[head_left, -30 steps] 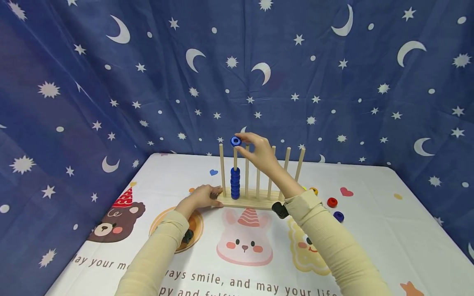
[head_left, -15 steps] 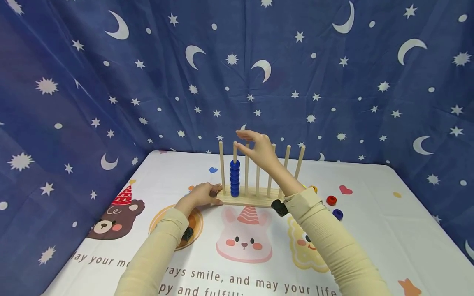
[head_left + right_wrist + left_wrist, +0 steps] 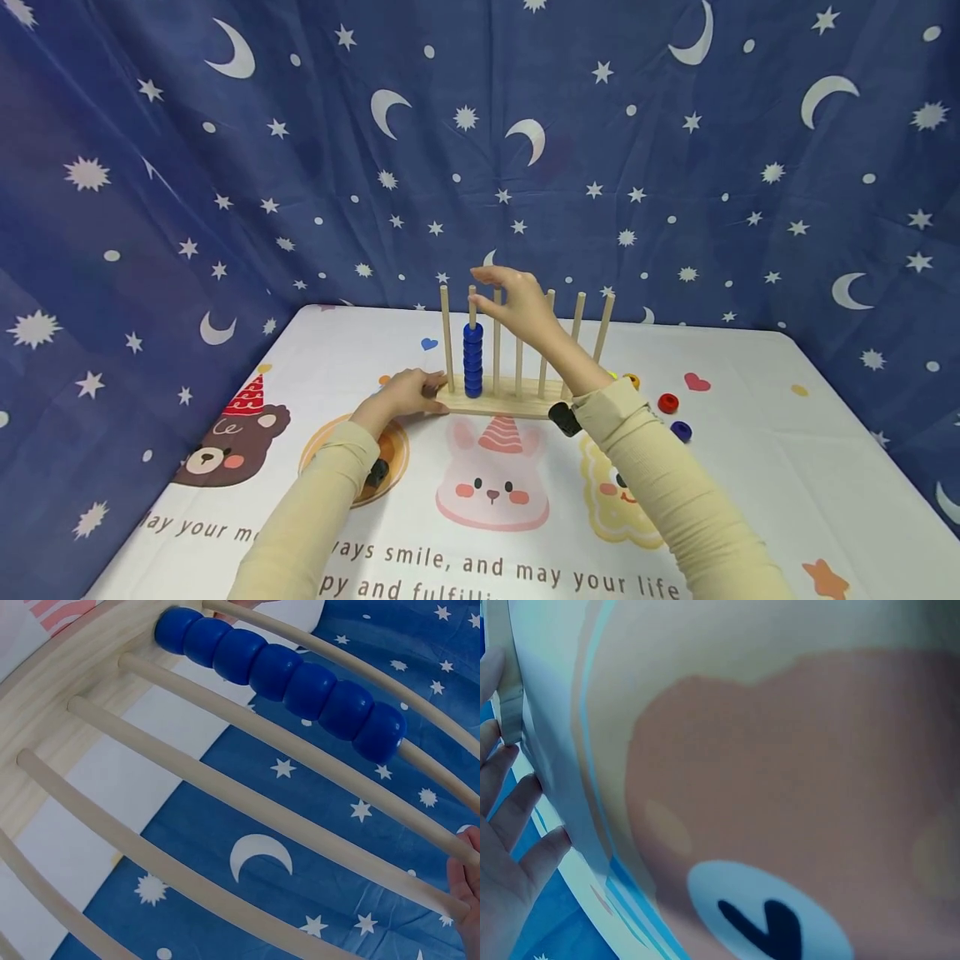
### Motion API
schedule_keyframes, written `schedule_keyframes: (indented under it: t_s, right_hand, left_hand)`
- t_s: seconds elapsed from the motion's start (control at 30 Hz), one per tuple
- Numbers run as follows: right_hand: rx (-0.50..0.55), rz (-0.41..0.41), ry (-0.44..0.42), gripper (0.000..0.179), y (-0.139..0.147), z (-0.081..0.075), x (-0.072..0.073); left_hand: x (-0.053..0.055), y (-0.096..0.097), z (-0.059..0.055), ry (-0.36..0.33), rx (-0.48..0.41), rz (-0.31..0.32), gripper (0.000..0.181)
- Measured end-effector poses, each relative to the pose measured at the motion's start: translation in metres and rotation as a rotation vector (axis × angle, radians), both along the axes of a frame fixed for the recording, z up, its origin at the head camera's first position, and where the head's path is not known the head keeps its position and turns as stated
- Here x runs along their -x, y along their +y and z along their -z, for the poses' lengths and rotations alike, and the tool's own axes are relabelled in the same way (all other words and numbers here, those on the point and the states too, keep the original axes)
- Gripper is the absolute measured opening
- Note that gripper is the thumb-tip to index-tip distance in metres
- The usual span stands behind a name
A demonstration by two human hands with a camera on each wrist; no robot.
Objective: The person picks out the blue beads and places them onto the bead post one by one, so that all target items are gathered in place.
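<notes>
A wooden peg rack [image 3: 502, 405] with several upright pegs stands on the table. Blue beads [image 3: 472, 360] are stacked on its second peg from the left; the right wrist view shows the row of blue beads [image 3: 271, 672] close up, touching one another. My left hand [image 3: 401, 394] holds the left end of the rack's base between thumb and fingers; part of that grip is out of frame in the left wrist view. Near the top of the beaded peg is my right hand [image 3: 521, 310], thumb and fingers apart, nothing between them.
Right of the rack lie a red bead [image 3: 668, 403], a dark blue bead [image 3: 681, 431] and a yellow bead [image 3: 632, 382], the last near my right forearm. A starry blue curtain [image 3: 570, 167] hangs behind the printed white tablecloth [image 3: 750, 467].
My right hand has let go of a blue bead, which has dropped onto the stack on the second peg. The right hand stays near the peg's top; the left has kept its place.
</notes>
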State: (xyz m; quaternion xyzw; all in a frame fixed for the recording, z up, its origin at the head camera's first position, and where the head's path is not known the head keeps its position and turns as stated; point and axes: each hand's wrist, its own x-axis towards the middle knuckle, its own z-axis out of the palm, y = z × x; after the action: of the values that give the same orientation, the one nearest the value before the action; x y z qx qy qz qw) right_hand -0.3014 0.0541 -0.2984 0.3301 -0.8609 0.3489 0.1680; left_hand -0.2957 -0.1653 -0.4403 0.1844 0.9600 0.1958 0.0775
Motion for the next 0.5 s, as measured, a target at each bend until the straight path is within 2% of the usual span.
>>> schedule_keyframes:
  t_s: [0.13, 0.3, 0.5]
  right_hand:
    - [0.033, -0.024, -0.030, 0.039, 0.002, -0.004, 0.003]
    - [0.069, -0.050, -0.078, 0.038, 0.004, -0.006, 0.004]
    - [0.037, -0.105, -0.072, 0.035, 0.011, -0.006, -0.003]
  left_hand:
    - [0.002, 0.000, -0.005, 0.000, 0.007, 0.005, 0.060]
    - [0.003, 0.000, -0.003, 0.007, 0.007, 0.014, 0.060]
    - [0.002, 0.001, -0.001, -0.012, 0.000, 0.010, 0.060]
